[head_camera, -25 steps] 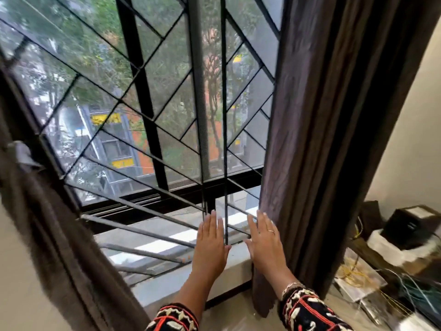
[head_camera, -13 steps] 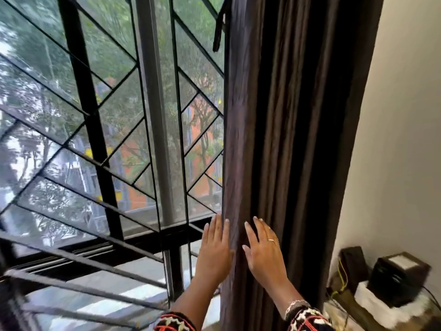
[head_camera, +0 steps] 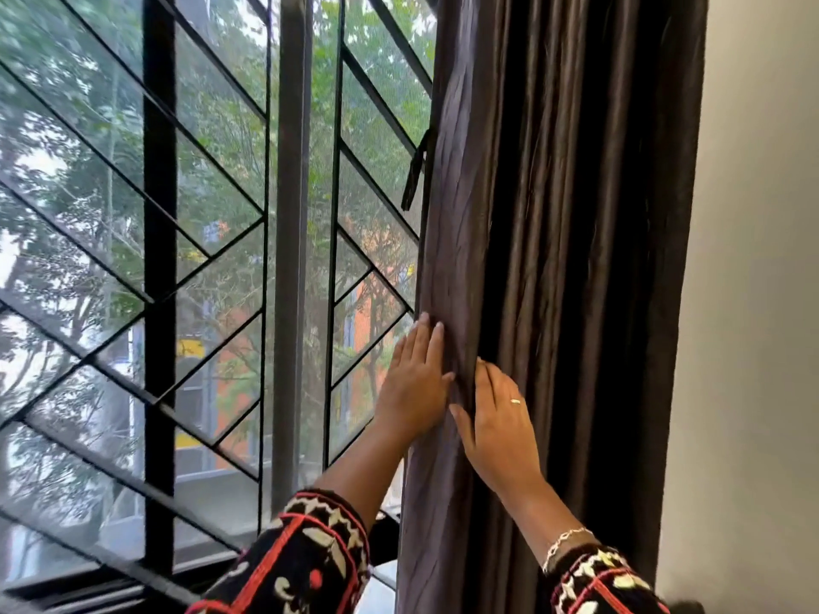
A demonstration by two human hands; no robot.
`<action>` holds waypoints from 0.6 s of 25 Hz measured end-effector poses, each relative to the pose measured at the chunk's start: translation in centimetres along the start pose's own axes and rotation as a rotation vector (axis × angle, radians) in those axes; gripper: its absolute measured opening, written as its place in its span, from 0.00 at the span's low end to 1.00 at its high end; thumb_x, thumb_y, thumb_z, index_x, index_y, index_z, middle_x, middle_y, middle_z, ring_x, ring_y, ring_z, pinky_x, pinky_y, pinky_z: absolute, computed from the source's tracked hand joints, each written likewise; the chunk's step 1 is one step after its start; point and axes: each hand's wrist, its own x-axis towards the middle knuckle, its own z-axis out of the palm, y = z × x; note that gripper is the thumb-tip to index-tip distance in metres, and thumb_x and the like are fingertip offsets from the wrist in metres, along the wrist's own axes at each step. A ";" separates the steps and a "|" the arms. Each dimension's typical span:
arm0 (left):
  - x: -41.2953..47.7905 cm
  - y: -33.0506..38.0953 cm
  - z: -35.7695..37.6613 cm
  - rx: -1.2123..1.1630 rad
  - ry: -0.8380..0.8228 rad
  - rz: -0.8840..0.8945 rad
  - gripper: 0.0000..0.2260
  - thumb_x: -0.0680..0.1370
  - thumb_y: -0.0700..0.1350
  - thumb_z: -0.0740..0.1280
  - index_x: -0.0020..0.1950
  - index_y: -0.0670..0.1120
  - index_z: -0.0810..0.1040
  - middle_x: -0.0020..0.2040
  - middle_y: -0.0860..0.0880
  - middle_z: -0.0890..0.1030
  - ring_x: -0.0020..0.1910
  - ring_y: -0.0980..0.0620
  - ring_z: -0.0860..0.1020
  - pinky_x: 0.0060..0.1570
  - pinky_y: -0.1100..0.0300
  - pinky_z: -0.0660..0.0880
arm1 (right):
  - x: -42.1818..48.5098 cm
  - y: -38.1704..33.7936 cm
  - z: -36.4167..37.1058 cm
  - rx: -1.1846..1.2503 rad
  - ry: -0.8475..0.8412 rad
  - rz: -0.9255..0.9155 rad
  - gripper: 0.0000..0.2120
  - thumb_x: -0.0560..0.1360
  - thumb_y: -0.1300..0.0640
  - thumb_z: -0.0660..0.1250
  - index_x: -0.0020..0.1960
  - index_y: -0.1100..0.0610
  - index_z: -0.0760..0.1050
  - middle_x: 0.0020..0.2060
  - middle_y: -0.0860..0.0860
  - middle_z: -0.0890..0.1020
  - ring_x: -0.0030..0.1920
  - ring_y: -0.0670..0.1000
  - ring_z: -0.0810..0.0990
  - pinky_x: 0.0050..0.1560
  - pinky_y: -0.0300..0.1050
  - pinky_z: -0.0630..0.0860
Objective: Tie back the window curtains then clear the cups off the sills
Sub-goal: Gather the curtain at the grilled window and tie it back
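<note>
Curtain [head_camera: 554, 259] edge between left hand [head_camera: 414, 385] and right hand [head_camera: 498, 418]

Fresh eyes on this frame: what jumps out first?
The dark brown pleated fabric curtain hangs right of centre. Left hand and right hand lie flat on its left edge, side by side. Left of it, a black diagonal-barred metal window grille crosses green trees.

The curtain [head_camera: 554, 259] runs off the top and bottom edges, so neither end shows. On the right hand [head_camera: 498, 418], the fingertips sink into a fold, partly hidden. The left sleeve [head_camera: 306, 565] and right sleeve [head_camera: 598, 582] are cut by the bottom edge. A dark strap [head_camera: 414, 175] hangs at the curtain's left edge; where it is fixed cannot be told. The far buildings [head_camera: 230, 370] outside are blurred.
</note>
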 end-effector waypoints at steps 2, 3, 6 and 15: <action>3.5 -0.8 -0.6 -0.050 0.065 0.016 0.30 0.79 0.48 0.58 0.76 0.41 0.47 0.76 0.42 0.46 0.76 0.47 0.45 0.73 0.58 0.41 | 3.3 -0.1 0.0 0.037 0.041 0.029 0.28 0.75 0.47 0.55 0.67 0.66 0.66 0.60 0.61 0.75 0.60 0.59 0.75 0.59 0.49 0.74; 5.2 -1.2 -0.9 -0.092 0.082 0.015 0.30 0.79 0.49 0.59 0.75 0.41 0.49 0.76 0.41 0.48 0.76 0.46 0.47 0.73 0.58 0.43 | 4.9 -0.1 0.0 0.070 0.057 0.042 0.29 0.75 0.48 0.56 0.67 0.67 0.65 0.60 0.62 0.75 0.60 0.60 0.75 0.59 0.51 0.74; 10.2 -2.2 -1.9 -0.178 0.120 0.022 0.30 0.78 0.50 0.60 0.75 0.39 0.52 0.75 0.39 0.54 0.75 0.43 0.53 0.73 0.55 0.50 | 10.0 -0.1 -0.4 0.203 0.095 0.094 0.28 0.75 0.54 0.62 0.69 0.69 0.63 0.62 0.64 0.72 0.63 0.63 0.73 0.61 0.54 0.72; 23.0 -2.3 -6.4 -0.971 0.232 -0.322 0.21 0.78 0.52 0.63 0.63 0.38 0.69 0.56 0.43 0.77 0.58 0.44 0.76 0.58 0.52 0.72 | 20.3 1.1 -3.4 0.234 0.157 0.113 0.30 0.75 0.57 0.65 0.73 0.61 0.57 0.66 0.55 0.65 0.65 0.54 0.68 0.61 0.47 0.69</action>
